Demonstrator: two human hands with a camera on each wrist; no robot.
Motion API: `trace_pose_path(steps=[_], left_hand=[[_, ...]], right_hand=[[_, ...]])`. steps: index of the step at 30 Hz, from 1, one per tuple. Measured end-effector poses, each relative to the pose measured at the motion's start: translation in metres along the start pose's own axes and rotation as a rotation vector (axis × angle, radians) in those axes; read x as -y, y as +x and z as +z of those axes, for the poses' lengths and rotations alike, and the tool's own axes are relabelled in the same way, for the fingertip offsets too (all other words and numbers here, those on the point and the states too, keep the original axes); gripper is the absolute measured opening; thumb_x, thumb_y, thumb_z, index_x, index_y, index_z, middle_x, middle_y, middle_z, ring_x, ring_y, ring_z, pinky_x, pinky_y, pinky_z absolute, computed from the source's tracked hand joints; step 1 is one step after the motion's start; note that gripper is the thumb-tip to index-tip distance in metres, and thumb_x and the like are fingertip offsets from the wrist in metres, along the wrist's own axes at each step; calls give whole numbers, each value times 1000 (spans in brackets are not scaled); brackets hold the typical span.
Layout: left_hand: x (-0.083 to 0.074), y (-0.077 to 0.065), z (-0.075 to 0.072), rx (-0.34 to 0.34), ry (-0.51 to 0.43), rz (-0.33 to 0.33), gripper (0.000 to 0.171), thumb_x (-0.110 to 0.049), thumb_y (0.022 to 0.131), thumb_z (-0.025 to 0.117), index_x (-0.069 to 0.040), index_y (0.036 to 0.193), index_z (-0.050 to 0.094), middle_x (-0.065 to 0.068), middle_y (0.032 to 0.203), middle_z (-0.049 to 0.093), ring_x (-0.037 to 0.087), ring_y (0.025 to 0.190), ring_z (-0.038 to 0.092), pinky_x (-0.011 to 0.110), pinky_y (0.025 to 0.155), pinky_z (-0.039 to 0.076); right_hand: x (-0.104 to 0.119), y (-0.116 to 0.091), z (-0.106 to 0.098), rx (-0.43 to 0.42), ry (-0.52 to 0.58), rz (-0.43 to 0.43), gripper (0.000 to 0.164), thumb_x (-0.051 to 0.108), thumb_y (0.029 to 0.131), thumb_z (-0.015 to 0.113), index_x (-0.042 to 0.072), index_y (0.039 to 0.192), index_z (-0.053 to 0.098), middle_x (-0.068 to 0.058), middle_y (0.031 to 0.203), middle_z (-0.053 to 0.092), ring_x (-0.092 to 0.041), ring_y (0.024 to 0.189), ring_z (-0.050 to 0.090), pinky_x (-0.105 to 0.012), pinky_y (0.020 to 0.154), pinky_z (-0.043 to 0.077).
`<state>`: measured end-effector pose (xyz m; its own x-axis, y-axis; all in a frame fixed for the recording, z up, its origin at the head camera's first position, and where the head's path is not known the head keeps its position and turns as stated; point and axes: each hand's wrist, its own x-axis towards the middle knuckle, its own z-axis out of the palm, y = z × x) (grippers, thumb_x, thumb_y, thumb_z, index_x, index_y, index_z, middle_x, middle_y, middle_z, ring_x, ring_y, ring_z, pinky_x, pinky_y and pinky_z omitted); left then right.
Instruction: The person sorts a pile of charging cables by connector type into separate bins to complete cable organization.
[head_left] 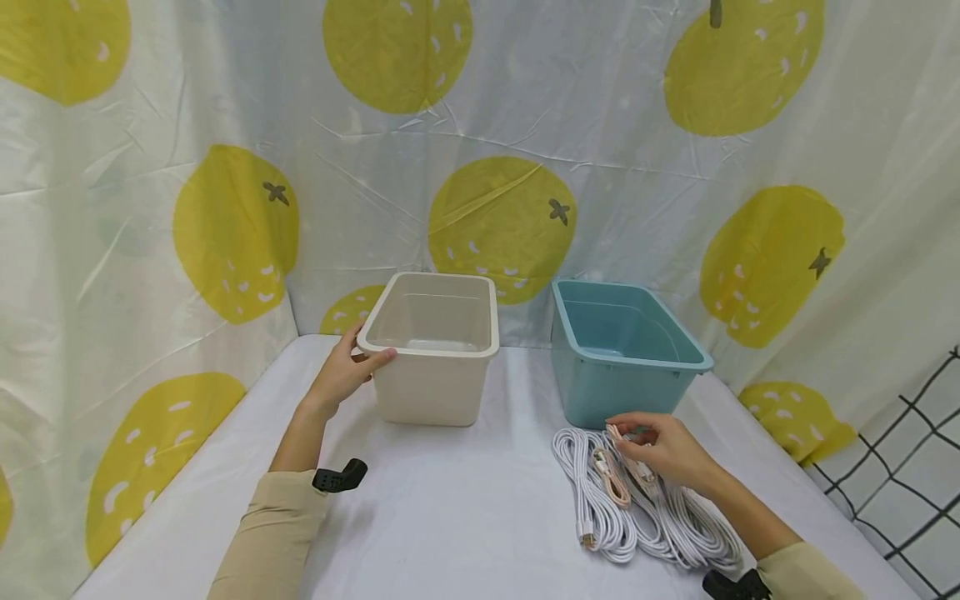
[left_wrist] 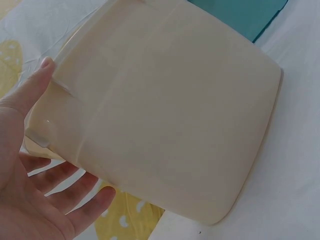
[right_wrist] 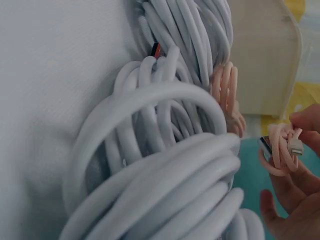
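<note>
My left hand grips the near left corner of a beige plastic bin. The thumb lies along the front under the rim, and the fingers reach round the side. My right hand pinches a small coiled pink charging cable with a USB plug and a small white connector. It is raised over a pile of coiled white cables, close in front of the teal bin. Another pink cable coil lies among the white ones. Both bins stand upright, with bare interiors where visible.
A white cloth covers the table. Behind hangs a curtain printed with yellow fruit, meeting the table's back edge. A black wire grid stands beyond the right edge.
</note>
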<state>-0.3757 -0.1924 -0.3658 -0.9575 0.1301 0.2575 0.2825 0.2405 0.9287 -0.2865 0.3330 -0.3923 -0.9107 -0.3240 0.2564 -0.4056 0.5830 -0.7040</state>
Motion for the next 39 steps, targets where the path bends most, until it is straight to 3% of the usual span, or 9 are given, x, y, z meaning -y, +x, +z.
trace_pose_path(steps=[8,13,17,22,29,39], left_hand=[[0,-1,-2,-2,-10,0,96,-39,96,76,-17,167,16,19,161,34,39,142,43,60,104,42],[-2,-2,-1,-2,-8,3,96,-39,96,76,-17,167,16,18,161,34,38,141,44,59,104,42],[-2,-1,-1,0,-10,9,96,-38,96,76,-16,167,15,19,161,33,39,141,44,59,104,42],[-1,-1,-2,2,-12,11,95,-39,96,76,-17,167,16,18,160,34,38,140,45,58,104,42],[1,-1,-1,-4,-2,10,95,-39,96,76,-15,166,17,18,159,35,38,140,45,53,100,44],[-4,-3,1,4,-9,6,94,-36,97,76,-13,166,17,20,159,34,40,140,45,56,102,44]], right_hand=[[13,11,-1,21,77,-63,38,8,99,71,-5,133,65,-16,83,68,-11,57,49,-28,45,41],[20,18,-4,3,71,-67,35,11,98,74,-4,129,69,-13,102,72,-14,76,63,-28,61,54],[24,25,-6,2,71,-75,32,13,99,73,-3,126,71,-15,111,73,-24,91,70,-34,72,59],[30,34,-7,9,87,-92,30,16,100,73,1,125,73,-22,115,71,-27,95,70,-37,73,59],[44,48,-6,-29,41,-155,27,17,100,73,7,125,75,-10,118,72,-20,104,65,-30,78,57],[70,78,-8,-30,105,-131,33,14,98,75,1,128,72,-16,123,70,-32,113,66,-29,81,58]])
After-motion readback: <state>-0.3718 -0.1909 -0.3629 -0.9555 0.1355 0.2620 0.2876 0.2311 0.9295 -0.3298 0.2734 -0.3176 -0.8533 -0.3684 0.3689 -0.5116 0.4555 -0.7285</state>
